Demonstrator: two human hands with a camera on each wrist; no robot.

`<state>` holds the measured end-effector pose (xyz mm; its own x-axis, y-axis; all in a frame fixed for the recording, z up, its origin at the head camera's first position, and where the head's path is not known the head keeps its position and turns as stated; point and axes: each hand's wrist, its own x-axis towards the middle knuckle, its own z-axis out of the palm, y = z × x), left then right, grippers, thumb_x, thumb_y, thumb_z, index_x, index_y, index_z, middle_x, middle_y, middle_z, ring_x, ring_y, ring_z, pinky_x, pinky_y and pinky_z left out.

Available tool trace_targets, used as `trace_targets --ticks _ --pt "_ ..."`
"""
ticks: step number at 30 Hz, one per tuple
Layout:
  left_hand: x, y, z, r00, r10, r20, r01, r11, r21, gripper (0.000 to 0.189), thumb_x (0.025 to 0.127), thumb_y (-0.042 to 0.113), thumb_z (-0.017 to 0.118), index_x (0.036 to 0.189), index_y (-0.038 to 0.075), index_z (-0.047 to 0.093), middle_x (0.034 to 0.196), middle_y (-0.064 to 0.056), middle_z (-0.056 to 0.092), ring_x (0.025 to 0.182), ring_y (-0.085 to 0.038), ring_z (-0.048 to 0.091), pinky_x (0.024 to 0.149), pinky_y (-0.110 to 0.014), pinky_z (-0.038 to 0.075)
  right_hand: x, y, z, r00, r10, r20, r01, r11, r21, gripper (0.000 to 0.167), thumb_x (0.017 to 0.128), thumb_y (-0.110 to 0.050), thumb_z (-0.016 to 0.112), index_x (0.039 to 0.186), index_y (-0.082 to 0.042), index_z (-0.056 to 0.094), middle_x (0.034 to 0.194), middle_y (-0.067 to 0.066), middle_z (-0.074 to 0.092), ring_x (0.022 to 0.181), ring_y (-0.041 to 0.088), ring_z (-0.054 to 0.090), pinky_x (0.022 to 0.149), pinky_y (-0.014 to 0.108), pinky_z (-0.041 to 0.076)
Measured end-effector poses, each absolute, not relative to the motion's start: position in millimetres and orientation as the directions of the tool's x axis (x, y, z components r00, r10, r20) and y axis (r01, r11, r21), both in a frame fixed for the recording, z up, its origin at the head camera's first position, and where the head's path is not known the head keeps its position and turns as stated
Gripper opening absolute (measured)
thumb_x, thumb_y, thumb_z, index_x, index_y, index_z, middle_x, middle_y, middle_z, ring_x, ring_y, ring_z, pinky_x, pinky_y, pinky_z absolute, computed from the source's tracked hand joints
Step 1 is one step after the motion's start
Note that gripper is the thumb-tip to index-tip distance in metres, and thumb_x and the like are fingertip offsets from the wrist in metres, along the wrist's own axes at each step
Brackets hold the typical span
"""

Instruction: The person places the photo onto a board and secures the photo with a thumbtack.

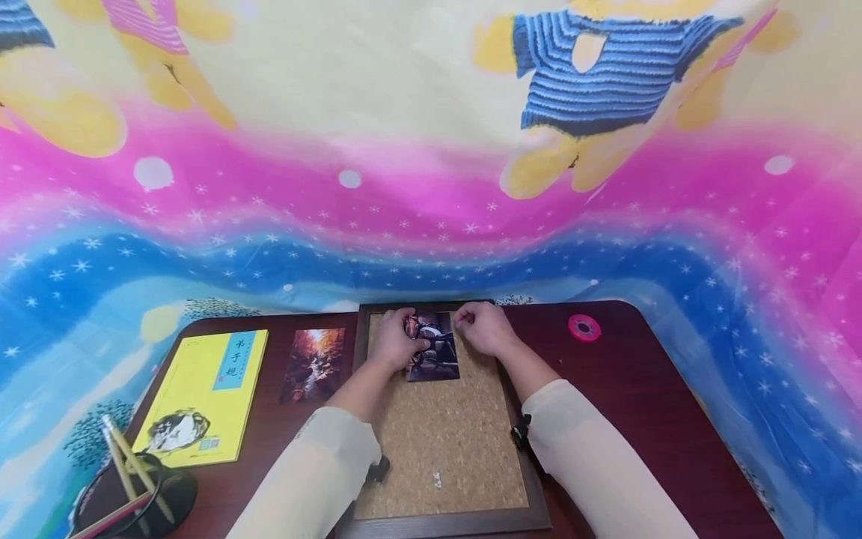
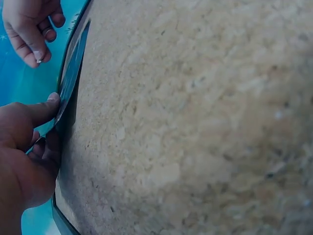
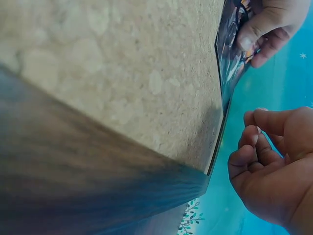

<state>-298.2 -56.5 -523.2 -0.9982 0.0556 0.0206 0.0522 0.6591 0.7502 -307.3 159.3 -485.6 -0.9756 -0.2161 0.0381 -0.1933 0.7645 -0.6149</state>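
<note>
A dark photo [image 1: 439,363] lies over the upper part of a cork board [image 1: 444,434] with a dark wooden frame. My left hand [image 1: 393,340] pinches the photo by its left side, thumb on its face. In the left wrist view the photo [image 2: 73,73] bows slightly off the cork beside the left hand [image 2: 24,156]. Just right of the photo's upper corner is my right hand [image 1: 486,328], fingers curled. Between its fingertips a small pale pin [image 2: 39,61] shows, mostly hidden by them. Small whitish pins [image 1: 437,479] lie on the lower cork.
Left of the board lie a second photo [image 1: 315,363] of a stream and a yellow book [image 1: 202,397]. A black pen holder [image 1: 178,494] with pencils stands at the near left. A pink-red ring-shaped item [image 1: 584,327] is at the back right. Patterned cloth [image 1: 417,209] hangs behind the table.
</note>
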Motion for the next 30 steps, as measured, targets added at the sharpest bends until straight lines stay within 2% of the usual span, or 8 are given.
trace_targets --ticks 7,16,30 --pt "-298 -56 -525 -0.995 0.098 0.033 0.095 0.733 0.674 0.076 0.08 0.029 0.091 0.144 0.003 0.058 0.132 -0.02 0.057 0.125 -0.038 0.053 0.108 -0.05 0.045 -313 153 -487 -0.978 -0.208 0.004 -0.169 0.783 -0.598 0.016 0.099 -0.015 0.065 0.107 -0.012 0.078 0.099 0.0 0.073 0.092 0.02 0.066 0.085 0.04 0.054" --pt "-299 -58 -518 -0.993 0.102 -0.051 0.041 0.739 0.673 0.076 0.083 0.033 0.089 0.145 0.002 0.057 0.135 -0.024 0.049 0.124 -0.037 0.052 0.107 -0.047 0.045 -325 146 -492 -0.978 -0.209 -0.026 -0.149 0.773 -0.617 0.016 0.099 -0.017 0.067 0.109 -0.013 0.078 0.101 0.001 0.073 0.097 0.021 0.067 0.089 0.04 0.054" --pt "-303 -61 -520 -0.986 0.12 -0.118 0.011 0.745 0.667 0.077 0.086 0.04 0.086 0.148 0.007 0.055 0.141 -0.024 0.046 0.129 -0.036 0.05 0.108 -0.047 0.045 -340 122 -500 -0.975 -0.212 -0.07 -0.12 0.762 -0.637 0.017 0.103 -0.022 0.065 0.111 -0.015 0.078 0.101 0.0 0.072 0.096 0.021 0.066 0.086 0.041 0.054"
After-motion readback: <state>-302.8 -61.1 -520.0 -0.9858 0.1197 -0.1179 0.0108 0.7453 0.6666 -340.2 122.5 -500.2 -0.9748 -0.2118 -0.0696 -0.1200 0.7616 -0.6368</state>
